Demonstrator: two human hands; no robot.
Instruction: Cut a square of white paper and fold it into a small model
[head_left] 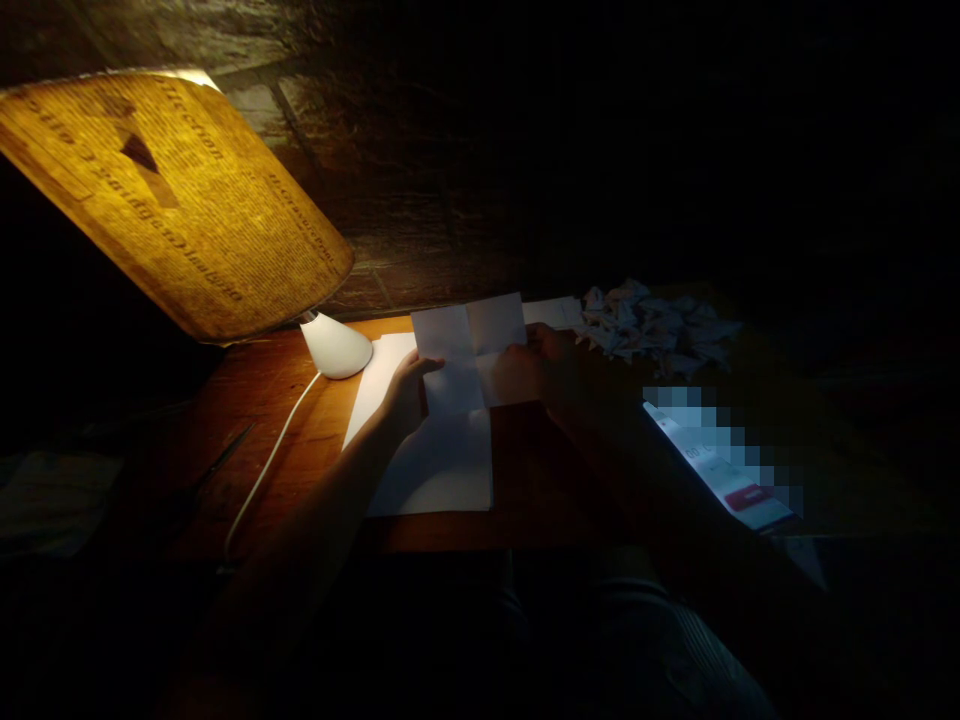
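Observation:
A square sheet of paper (450, 345) with crossing fold creases is held up between my two hands. My left hand (409, 392) grips its left edge, the thumb lying on the face toward me. At the right edge, my right hand (544, 368) is closed on the same sheet; deep shadow hides part of its fingers. Beneath them, larger white sheets (439, 480) lie flat on the wooden table.
A lamp with a printed shade (180, 200) and white base (335, 345) glows at the left, its cord (270, 455) trailing forward. Scissors (225, 455) appear to lie nearby in shadow. Folded paper pieces (652, 325) are heaped at the right behind a lit phone (720, 465).

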